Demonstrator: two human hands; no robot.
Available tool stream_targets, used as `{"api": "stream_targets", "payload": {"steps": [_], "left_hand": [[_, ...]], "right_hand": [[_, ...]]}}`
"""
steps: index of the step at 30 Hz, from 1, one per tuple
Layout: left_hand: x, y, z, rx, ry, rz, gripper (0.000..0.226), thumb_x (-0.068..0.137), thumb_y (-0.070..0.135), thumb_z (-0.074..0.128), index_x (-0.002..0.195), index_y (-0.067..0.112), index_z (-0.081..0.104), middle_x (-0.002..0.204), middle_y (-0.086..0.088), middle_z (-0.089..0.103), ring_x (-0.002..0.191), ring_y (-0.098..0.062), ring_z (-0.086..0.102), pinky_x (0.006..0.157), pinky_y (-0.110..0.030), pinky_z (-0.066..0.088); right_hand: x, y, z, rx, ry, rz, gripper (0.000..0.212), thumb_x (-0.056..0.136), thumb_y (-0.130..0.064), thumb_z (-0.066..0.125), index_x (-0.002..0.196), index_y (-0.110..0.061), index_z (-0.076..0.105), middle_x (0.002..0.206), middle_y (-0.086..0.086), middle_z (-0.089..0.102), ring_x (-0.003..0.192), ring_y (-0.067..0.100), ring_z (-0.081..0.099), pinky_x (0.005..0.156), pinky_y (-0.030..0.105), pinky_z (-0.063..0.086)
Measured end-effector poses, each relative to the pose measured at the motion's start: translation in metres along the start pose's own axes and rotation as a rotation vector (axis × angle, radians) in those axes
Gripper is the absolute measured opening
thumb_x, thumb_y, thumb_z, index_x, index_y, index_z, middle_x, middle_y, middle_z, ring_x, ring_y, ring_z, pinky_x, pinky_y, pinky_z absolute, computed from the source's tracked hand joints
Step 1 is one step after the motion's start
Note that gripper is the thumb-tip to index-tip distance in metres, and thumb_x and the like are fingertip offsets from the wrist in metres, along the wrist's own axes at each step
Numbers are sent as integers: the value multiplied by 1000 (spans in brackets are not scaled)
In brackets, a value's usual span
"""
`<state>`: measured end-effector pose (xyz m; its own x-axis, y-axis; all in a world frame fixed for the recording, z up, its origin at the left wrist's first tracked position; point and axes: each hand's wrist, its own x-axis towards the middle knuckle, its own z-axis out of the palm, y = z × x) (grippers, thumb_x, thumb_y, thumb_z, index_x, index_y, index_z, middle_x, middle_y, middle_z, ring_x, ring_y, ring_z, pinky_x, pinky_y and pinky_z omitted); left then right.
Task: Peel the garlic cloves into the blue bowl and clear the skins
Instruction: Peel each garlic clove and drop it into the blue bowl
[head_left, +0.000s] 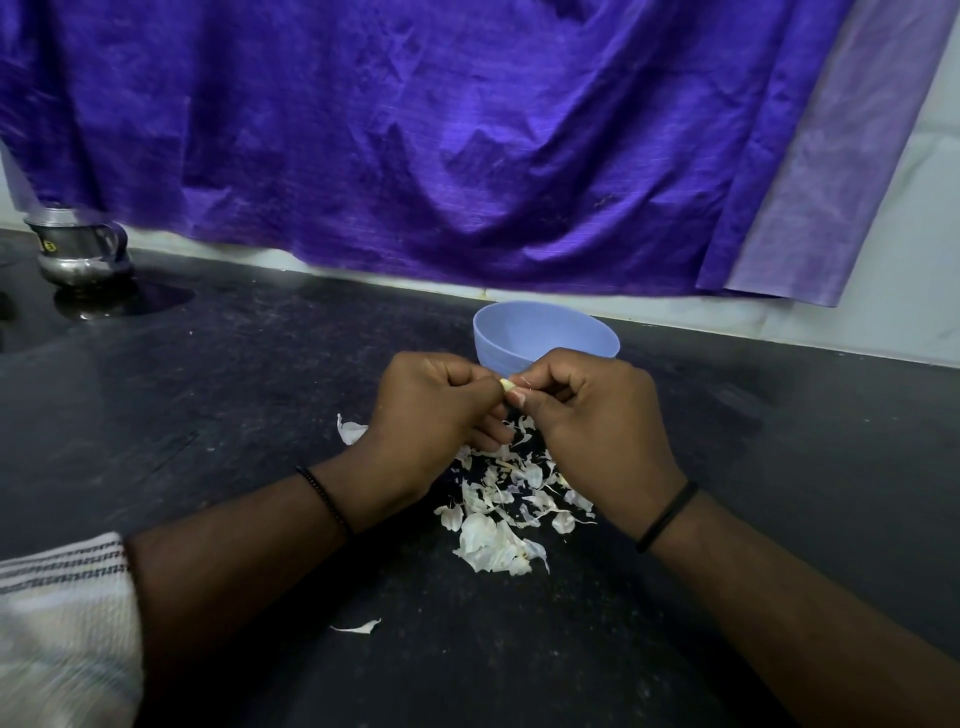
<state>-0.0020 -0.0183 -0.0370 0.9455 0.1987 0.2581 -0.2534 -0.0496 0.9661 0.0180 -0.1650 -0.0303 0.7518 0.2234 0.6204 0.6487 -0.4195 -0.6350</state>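
My left hand (434, 410) and right hand (587, 410) pinch one clove (506, 385) just before the bowl (545, 332), above the skins (506, 514), so peelings fall together.

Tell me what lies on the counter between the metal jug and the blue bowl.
Nothing: in the head view the dark counter is bare between the metal jug and the blue bowl.

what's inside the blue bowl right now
Only the blue bowl's bare far inner wall shows. Its bottom is hidden by the near rim and both hands, so cloves cannot be confirmed.
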Motion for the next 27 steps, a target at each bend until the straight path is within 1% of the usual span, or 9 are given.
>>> {"api": "stream_targets", "payload": {"steps": [2, 6, 10, 13, 18, 23, 27], "left_hand": [[-1, 0, 1, -26, 2, -36, 13, 88, -8, 59, 81, -12, 70, 62, -17, 66, 50, -24, 66, 49, -31, 55], [0, 0, 2, -67, 9, -90, 12, 87, -7, 60, 81, -10, 70, 61, -14, 66, 50, -24, 65, 47, -29, 56], [0, 0, 4, -81, 27, -124, 12, 87, -7, 61, 79, -8, 69, 58, -12, 65, 48, -23, 64, 46, -28, 54], [0, 1, 5, -96, 40, -146, 11, 86, -7, 60, 79, -9, 68, 57, -12, 64, 47, -22, 64, 45, -27, 54], [-1, 1, 6, -107, 48, -172, 10, 87, -6, 60, 82, -12, 68, 57, -12, 64, 47, -22, 64, 44, -27, 53], [-2, 1, 5, -92, 50, -177, 11, 87, -5, 61, 84, -13, 67, 57, -13, 64, 47, -22, 64, 43, -26, 52], [-3, 0, 6, -65, 55, -170, 13, 88, -5, 61, 79, -12, 66, 58, -15, 63, 47, -23, 63, 45, -29, 55]], "right_hand": [[-1, 0, 1, 19, 4, 20, 7, 82, -5, 77, 79, -11, 76, 77, -9, 74, 72, 0, 67, 65, 11, 51], [-2, 1, 4, 62, 21, 80, 7, 82, -5, 77, 79, -10, 76, 75, -10, 73, 69, -1, 66, 64, 9, 49], [-1, 3, 7, 103, 33, 129, 8, 83, -5, 76, 79, -12, 76, 73, -10, 72, 64, 0, 64, 63, 13, 51], [-2, 4, 9, 107, 31, 139, 9, 84, -5, 76, 80, -13, 75, 74, -9, 73, 65, 1, 65, 64, 16, 53], [-2, 6, 9, 113, 30, 163, 12, 84, -5, 75, 78, -16, 75, 73, -9, 73, 65, 4, 66, 66, 24, 57], [-2, 7, 12, 118, 27, 182, 13, 85, -6, 75, 78, -17, 74, 71, -10, 72, 63, 2, 65, 65, 21, 55], [-3, 9, 14, 138, 18, 240, 12, 87, -6, 73, 79, -16, 73, 72, -7, 72, 67, 7, 67, 71, 34, 60]]}}
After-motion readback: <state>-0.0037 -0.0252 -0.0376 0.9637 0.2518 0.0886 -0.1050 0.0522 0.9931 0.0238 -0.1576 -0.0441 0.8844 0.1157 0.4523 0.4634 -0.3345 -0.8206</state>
